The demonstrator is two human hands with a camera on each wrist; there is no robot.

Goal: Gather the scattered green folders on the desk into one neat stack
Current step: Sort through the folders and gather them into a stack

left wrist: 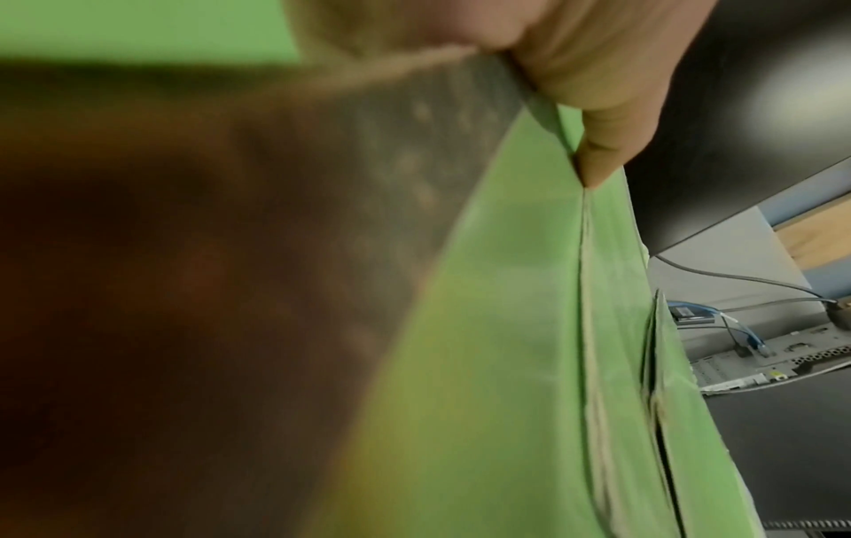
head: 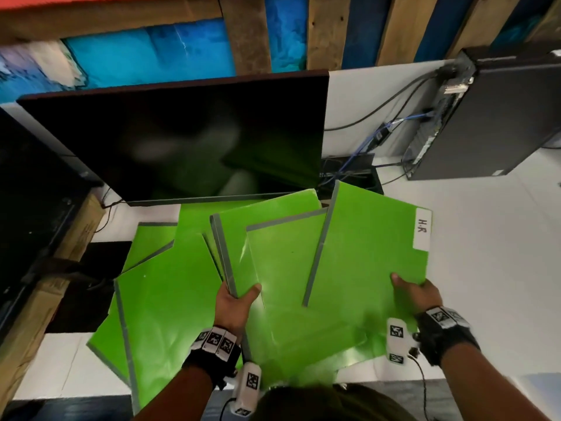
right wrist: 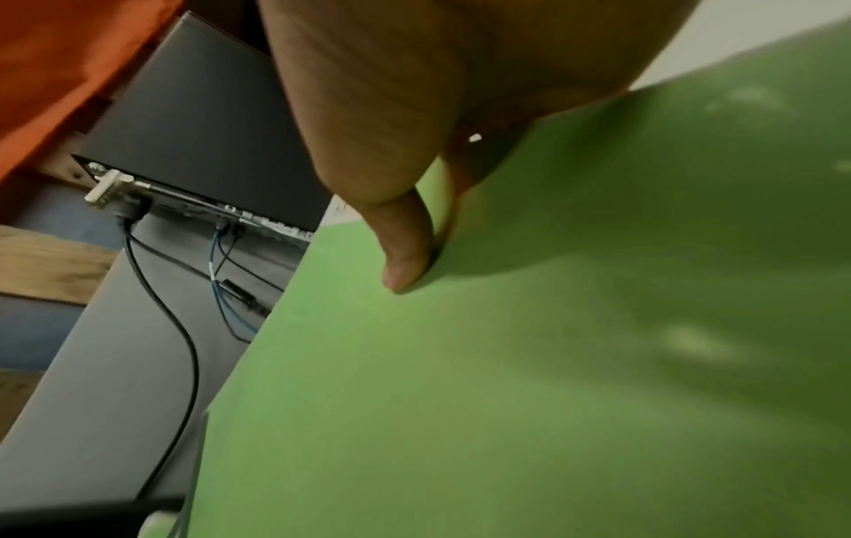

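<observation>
both forearms reach forward from the near edge of the white bench (head: 485,253), each wrist in a black strap with square-patterned tags. the left hand (head: 233,302) pinches the near corner of a raised folder (head: 264,238) at its grey spine, thumb on top and fingers beneath; the left wrist view shows the thumb (left wrist: 594,120) pressed on the glossy green cover. the right hand (head: 416,294) grips the near edge of a labelled folder (head: 373,238), thumb flat on top, remaining fingers hidden under it; the right wrist view shows that thumb (right wrist: 400,236) on smooth green card.

the folders are thin, flat, shiny green rectangles with grey tape spines. the labelled folder has a white tag marked "h.r" and lies right of the monitor (head: 182,141), overlapping the raised folder. more folders (head: 170,314) fan out in front of the monitor, overlapping at mixed angles; at least six show in all, the exact count unclear.

one dark, blank monitor stands at the back of the bench. right of it are one black computer case (head: 501,123) and several grey and blue cables (head: 379,135).
</observation>
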